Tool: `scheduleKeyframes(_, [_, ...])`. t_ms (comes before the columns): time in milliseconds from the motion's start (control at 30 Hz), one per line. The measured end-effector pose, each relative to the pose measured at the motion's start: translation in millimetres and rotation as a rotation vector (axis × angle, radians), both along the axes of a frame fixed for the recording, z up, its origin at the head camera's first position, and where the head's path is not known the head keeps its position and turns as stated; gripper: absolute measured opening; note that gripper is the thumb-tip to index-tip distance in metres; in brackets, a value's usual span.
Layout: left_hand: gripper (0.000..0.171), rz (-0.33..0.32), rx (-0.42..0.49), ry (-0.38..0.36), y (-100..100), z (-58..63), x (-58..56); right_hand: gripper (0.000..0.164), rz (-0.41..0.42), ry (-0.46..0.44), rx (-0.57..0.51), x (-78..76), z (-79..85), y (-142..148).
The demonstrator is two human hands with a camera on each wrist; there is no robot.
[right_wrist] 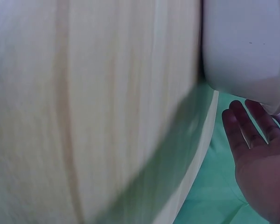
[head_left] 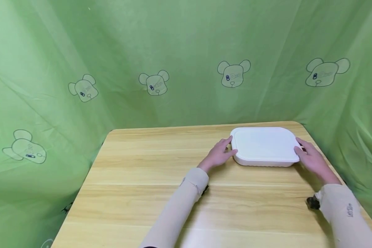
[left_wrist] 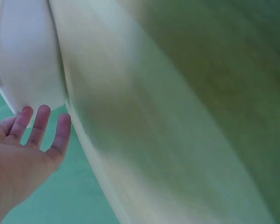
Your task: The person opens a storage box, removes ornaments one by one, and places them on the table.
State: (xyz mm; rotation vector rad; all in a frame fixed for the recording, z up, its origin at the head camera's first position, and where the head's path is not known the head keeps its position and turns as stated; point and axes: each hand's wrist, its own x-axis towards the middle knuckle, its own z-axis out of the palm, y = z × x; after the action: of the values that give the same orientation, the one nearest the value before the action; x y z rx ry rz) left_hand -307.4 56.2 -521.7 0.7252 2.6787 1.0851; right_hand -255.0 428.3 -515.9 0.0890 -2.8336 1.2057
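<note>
A white lidded container, oblong with rounded corners, lies flat on the table towards its far right in the head view. At its left end is my left hand, the thumb by the front corner and the index finger by the back one. My right hand is at the opposite end, thumb and index finger against the lid's rim. In the left wrist view the left hand's fingers are spread and nearly straight near the container's wall. The right wrist view shows similarly extended fingers beside the container. The container's inside is hidden by its lid.
The light wooden table extends to the left and front of the container. A green curtain printed with bear heads hangs behind and around it. The container is close to the table's back and right edges.
</note>
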Motion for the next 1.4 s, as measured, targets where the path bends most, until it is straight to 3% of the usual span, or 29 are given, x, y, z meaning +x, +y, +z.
scheduleKeyframes(367, [0.070, 0.039, -0.143, 0.078, 6.5, 9.9, 7.5, 0.062, -0.004, 0.035, 0.099, 0.3, 1.5, 1.9])
scheduleKeyframes(600, [0.066, 0.082, -0.306, 0.206, 14.1, 9.7, 11.5, 0.062, -0.028, 0.039, 0.193, -2.8, 3.1, 2.3])
scheduleKeyframes(800, [0.064, 0.126, -0.403, 0.262, 19.8, 14.2, 20.5, 0.060, -0.042, 0.076, 0.287, -0.5, 7.1, -3.2])
scheduleKeyframes(1100, [0.064, 0.199, -0.540, 0.377, 29.8, 9.1, 30.9, 0.057, -0.096, 0.140, 0.314, 1.3, 5.6, -11.0])
scheduleKeyframes(1233, [0.063, 0.211, -0.511, 0.418, 30.6, 12.0, 31.4, 0.056, -0.136, 0.174, 0.267, 1.4, 7.0, -12.0])
scheduleKeyframes(1400, [0.061, 0.187, -0.242, 0.372, 26.3, 21.5, 25.2, 0.054, -0.176, 0.215, 0.217, 3.1, 15.2, -12.0])
